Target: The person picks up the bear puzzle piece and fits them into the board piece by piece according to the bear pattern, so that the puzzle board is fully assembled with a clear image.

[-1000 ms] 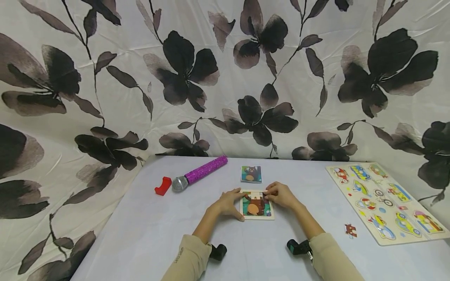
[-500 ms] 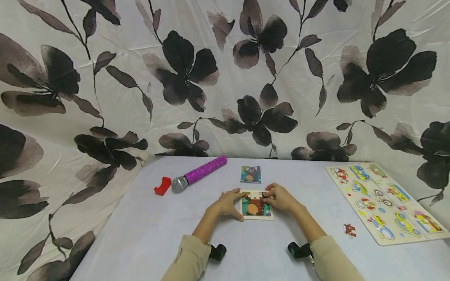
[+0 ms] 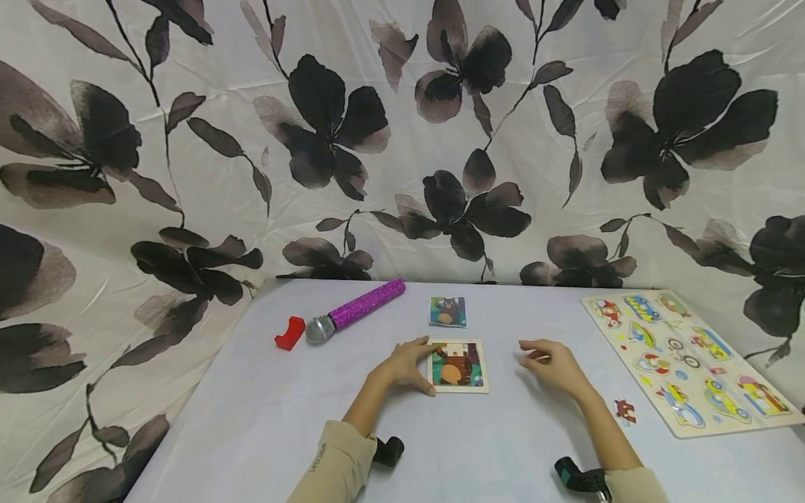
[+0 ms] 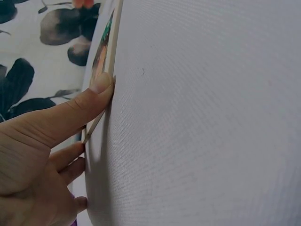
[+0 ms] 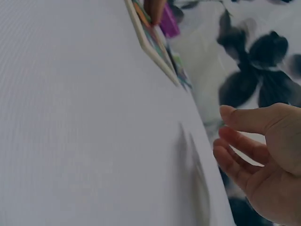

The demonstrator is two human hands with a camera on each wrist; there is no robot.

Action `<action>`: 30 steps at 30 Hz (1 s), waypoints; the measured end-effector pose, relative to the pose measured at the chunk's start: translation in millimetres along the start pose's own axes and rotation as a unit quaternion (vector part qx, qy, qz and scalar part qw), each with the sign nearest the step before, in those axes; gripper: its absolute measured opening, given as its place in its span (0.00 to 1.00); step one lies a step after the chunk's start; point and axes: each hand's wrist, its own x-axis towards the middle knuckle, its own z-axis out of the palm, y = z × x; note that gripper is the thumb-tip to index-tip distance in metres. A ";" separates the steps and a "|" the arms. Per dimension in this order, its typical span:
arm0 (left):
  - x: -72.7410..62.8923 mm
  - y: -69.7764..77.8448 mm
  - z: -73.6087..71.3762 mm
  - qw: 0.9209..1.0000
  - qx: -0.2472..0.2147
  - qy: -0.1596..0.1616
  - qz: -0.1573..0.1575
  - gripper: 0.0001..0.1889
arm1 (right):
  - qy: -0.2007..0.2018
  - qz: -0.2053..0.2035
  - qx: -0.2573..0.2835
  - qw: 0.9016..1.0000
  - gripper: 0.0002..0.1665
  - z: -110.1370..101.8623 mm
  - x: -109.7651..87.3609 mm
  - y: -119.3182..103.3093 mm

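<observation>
A small wood-framed jigsaw puzzle (image 3: 458,374) of a brown bear lies flat at mid-table, with a pale bare patch at its top middle. My left hand (image 3: 404,365) holds the frame by its left side, fingers at the far corner and thumb at the near one. In the left wrist view the thumb (image 4: 80,108) presses on the frame's edge. To the right of the puzzle, my right hand (image 3: 556,365) is in the air with nothing in it, fingers loosely bent. A loose brown puzzle piece (image 3: 625,411) lies on the table beyond that hand.
Behind the puzzle lies a bear picture card (image 3: 448,312). A purple glitter microphone (image 3: 365,307) and a red curved block (image 3: 290,334) lie at the back left. At the right is a large vehicle peg board (image 3: 654,381). A floral cloth hangs behind the table.
My right hand has left the puzzle's right edge and moved right, toward the loose piece. The left hand stays on the frame.
</observation>
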 end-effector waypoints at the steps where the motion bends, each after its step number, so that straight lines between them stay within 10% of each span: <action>1: 0.1 0.3 0.0 1.000 0.000 0.001 0.002 0.47 | 0.010 0.008 -0.015 1.000 0.20 -8.2 -7.2 2.2; 14: -0.2 -0.6 0.6 1.000 0.000 0.002 0.010 0.47 | -0.027 0.151 -0.210 0.966 0.31 -98.9 -98.6 39.7; 30: -1.6 -0.1 0.5 1.000 -0.008 0.003 0.010 0.47 | -0.056 0.146 -0.233 0.960 0.29 -85.7 -94.4 41.1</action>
